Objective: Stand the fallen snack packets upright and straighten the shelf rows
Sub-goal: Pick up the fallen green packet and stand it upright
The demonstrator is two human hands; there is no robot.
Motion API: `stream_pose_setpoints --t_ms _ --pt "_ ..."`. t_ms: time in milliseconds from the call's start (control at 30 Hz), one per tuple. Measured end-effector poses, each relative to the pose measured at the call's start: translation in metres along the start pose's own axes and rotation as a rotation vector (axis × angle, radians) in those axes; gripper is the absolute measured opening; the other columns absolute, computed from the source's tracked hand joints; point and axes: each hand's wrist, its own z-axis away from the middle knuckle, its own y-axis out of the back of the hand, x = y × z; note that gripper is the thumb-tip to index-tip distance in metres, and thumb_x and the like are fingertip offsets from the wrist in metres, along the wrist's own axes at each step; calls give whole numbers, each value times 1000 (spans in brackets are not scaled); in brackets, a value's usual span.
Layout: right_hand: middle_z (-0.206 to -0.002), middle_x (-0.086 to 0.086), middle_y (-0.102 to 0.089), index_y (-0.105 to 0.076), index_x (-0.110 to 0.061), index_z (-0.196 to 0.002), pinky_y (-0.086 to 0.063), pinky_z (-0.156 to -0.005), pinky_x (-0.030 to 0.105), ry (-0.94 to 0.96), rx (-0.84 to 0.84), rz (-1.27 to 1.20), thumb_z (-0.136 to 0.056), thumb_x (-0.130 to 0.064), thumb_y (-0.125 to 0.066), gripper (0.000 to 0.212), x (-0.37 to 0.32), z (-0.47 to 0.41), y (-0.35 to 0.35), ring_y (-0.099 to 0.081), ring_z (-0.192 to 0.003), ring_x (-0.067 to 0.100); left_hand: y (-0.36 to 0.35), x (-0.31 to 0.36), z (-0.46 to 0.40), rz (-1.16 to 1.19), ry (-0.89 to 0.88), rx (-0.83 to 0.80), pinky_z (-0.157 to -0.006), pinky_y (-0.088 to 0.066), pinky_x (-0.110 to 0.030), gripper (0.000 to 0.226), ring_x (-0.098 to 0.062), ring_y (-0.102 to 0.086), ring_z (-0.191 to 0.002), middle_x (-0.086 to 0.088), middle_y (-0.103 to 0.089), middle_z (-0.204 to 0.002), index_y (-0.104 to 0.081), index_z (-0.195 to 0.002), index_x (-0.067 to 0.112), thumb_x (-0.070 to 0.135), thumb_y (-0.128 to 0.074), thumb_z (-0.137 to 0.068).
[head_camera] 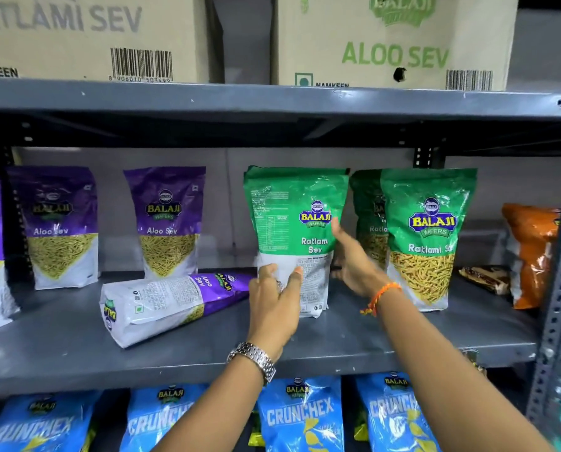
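1. Head view, middle shelf [60, 347]: a green packet [294, 230] marked Ratlami Sev stands upright near the centre, its back panel turned forward, its base on the grey shelf board.
2. The left hand [274, 301] holds that packet low on its white bottom part — fingers [269, 272] wrapped onto the front, thumb pressed on the panel. A metal watch [254, 358] sits on this wrist.
3. The right hand [354, 262] lies flat against the packet's right edge with fingers spread out, not closed around it; an orange thread band [382, 296] circles the wrist.
4. Just left of the hands a purple packet [161, 303] marked Aloo Sev lies fallen on its side, top end pointing toward the green packet.
5. Behind it two purple packets [166, 220] stand upright in a row, with part of another at the left edge.
6. To the right, a second green packet [427, 236] stands upright, front facing out — another one half hidden behind it.
7. Far right: an orange packet [530, 252] stands by the frame post, beside a small dark packet lying flat.
8. Top shelf carries two cardboard boxes [393, 40]; the bottom shelf shows a row of blue packets [300, 415] marked Crunchex.
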Motion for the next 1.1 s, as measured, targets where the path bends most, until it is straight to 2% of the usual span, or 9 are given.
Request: stream_pose_setpoints --t_ms 133,300,467,567,633,733,800,933,1100 --pt "-125 -4 -72 -66 -30 -122 -49 -98 41 0 20 -22 -83 -73 -42 63 17 25 -8 -66 -114 14 -11 7 2 47 39 -53 -112 -29 -30 61 -25 -39 -141 -9 -37 -148 -39 -147 18 53 -41 -98" --pt "-89 -14 -76 -68 -19 -104 -51 -59 9 88 1 -171 -104 -36 -38 34 28 45 -19 -72 -75 -6 -19 -5 -31 132 27 -57 -119 -33 -45 94 -20 -46 -141 2 -52 -150 -50 -143 26 88 -23 -77" --pt "-94 -11 -69 -65 -25 -104 -46 -83 35 -41 -4 -118 -98 -24 -52 14 34 55 -19 -60 -87 6 -19 -22 -81 284 208 -176 -99 -55 -46 114 -29 -73 -104 -14 -77 -112 -74 -114 22 105 -25 -52" --pt "-98 1 -67 -63 -21 -99 -46 -72 30 -51 104 -201 -98 -23 -52 11 21 33 -2 -60 -81 14 -7 9 -57 377 232 -111 -85 -56 -27 82 -17 -72 -89 -1 -74 -106 -68 -113 23 84 -23 -82" --pt "-109 3 -64 -64 -19 -108 -44 -75 31 -73 166 -154 -99 -35 -51 23 16 10 7 -58 -90 16 -8 8 -40 441 269 21 -100 -49 -33 87 -16 -66 -101 5 -67 -111 -65 -121 28 91 -28 -74" --pt "-129 -3 -57 -56 -18 -134 -38 -102 37 -143 124 -54 -97 -55 -44 54 15 -19 2 -53 -116 17 -25 -4 -20 476 200 153 -105 -46 -44 75 -27 -66 -105 -7 -70 -110 -68 -89 27 91 -39 -62" --pt "-129 -3 -61 -60 -22 -129 -33 -112 40 -175 14 -31 -94 -66 -35 61 20 -28 -6 -54 -122 17 -38 0 -4 430 175 174 -107 -44 -55 75 -40 -59 -119 -23 -62 -124 -66 -104 16 78 -42 -70" --pt "-113 2 -72 -67 -22 -112 -52 -86 32 -229 -100 -185 -100 -58 -26 56 36 -27 -17 -68 -96 14 -47 7 8 395 114 175 -115 -36 -49 84 -26 -47 -134 -8 -44 -146 -41 -140 17 70 -45 -75" --pt "-114 13 -74 -67 -13 -110 -55 -97 46 -118 115 -256 -100 -47 -40 45 60 -16 -18 -72 -102 25 -26 2 -15 444 134 50 -95 -35 -25 51 -2 -53 -96 5 -47 -126 -31 -140 17 50 -36 -101"
